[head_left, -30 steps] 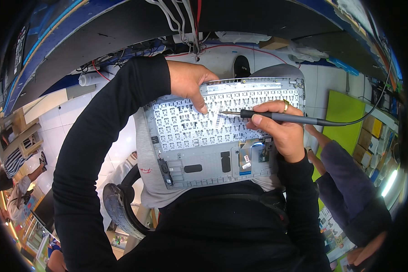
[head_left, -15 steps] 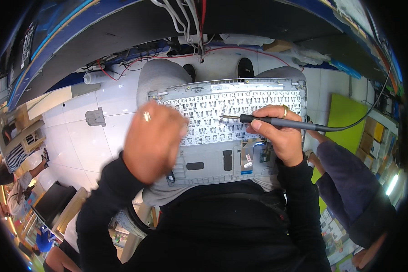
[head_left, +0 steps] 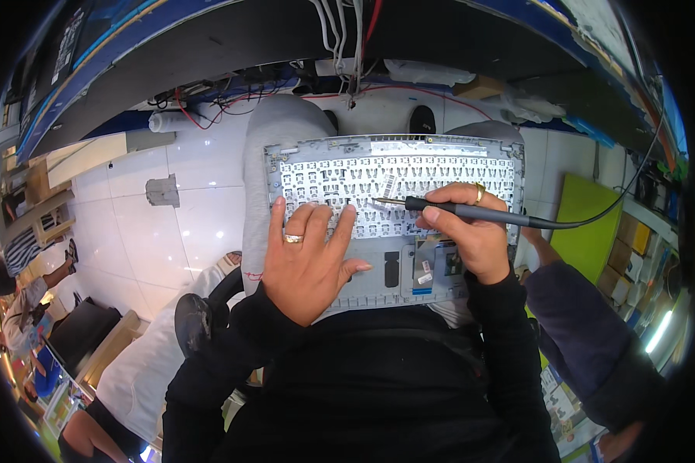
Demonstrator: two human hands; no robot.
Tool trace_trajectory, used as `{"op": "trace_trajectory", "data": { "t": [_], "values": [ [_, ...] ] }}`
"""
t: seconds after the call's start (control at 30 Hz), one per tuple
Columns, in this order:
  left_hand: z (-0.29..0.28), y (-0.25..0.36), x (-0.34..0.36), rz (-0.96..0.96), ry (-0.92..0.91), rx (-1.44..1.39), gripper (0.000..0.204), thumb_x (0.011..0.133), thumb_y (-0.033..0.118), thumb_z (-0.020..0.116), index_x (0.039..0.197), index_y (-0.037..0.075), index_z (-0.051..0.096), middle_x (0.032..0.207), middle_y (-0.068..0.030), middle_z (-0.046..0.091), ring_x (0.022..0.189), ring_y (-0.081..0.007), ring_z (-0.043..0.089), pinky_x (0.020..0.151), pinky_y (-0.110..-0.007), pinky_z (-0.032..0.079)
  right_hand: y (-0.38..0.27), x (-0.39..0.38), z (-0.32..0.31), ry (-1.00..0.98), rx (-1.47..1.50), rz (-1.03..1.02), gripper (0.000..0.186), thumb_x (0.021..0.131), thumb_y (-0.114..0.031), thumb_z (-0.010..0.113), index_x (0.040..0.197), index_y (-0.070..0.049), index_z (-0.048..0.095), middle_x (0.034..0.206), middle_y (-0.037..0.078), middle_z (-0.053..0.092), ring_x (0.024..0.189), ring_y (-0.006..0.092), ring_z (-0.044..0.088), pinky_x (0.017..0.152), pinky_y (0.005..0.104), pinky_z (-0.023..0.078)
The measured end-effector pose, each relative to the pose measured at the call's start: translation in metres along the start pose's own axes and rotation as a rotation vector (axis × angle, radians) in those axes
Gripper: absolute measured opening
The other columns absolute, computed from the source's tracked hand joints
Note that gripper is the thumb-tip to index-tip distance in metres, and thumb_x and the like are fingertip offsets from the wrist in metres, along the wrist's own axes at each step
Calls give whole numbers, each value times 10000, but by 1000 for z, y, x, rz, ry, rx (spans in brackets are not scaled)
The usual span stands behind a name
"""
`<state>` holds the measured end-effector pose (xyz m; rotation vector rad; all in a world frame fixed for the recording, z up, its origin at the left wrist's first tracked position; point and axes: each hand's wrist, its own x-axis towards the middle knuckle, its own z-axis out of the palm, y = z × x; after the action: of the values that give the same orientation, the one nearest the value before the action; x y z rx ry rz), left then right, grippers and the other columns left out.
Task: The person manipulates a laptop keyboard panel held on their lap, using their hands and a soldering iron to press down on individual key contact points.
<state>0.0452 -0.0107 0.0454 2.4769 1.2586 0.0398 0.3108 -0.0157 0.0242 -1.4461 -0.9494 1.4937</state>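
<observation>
A laptop's top case [head_left: 363, 287] lies across my lap, inner side up, with the silvery keyboard backing [head_left: 455, 171] filling its upper part. My left hand [head_left: 307, 258] rests flat on its left portion, fingers spread and holding nothing. Between the thumb and fingers of my right hand [head_left: 475, 231] is a soldering iron [head_left: 490, 212], held like a pen and pointing left. Its metal tip is at the middle of the keyboard backing, near a white barcode sticker [head_left: 389, 185]; whether it touches cannot be made out. Below sits a touchpad area with a flat ribbon cable [head_left: 425, 262].
The iron's cord [head_left: 633, 181] runs up to the right. A dark counter [head_left: 232, 73] overhangs ahead, with white cables [head_left: 340, 35] hanging from it. Another person's dark sleeve [head_left: 579, 332] is close on my right, beside a green panel [head_left: 587, 224]. Someone's pale-clad leg [head_left: 143, 370] reaches in at left.
My left hand, raised and blurred before, has come down onto the keyboard backing with its fingers spread. My right hand keeps the iron in nearly the same place. A pale-clad leg and shoe now show at left.
</observation>
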Motion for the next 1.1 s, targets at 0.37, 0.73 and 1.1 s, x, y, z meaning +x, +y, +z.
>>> {"op": "trace_trajectory", "data": {
  "t": [0.37,0.73,1.1],
  "values": [
    [-3,-17,11,26,78,-63,563,858,232,815,1360,41,644,1236,-190,570,1208,-356,556,1155,-596,355,3,0,-2,14,-36,-1,177,874,-16,806,1042,21,766,910,93,753,796,142,715,703,276,541],
    [7,1,-28,-712,179,-491,935,813,270,895,1478,-150,388,1215,-254,559,1112,-396,582,964,-470,480,-2,4,3,-18,67,58,179,895,19,769,1069,40,733,956,135,755,842,202,762,763,290,602],
    [12,-10,-21,-741,60,-666,680,846,195,855,1294,-130,459,1202,-265,617,1110,-372,644,965,-448,508,5,5,2,-6,111,11,185,900,17,758,1078,48,719,979,160,739,838,243,774,769,326,636]
  ]
}}
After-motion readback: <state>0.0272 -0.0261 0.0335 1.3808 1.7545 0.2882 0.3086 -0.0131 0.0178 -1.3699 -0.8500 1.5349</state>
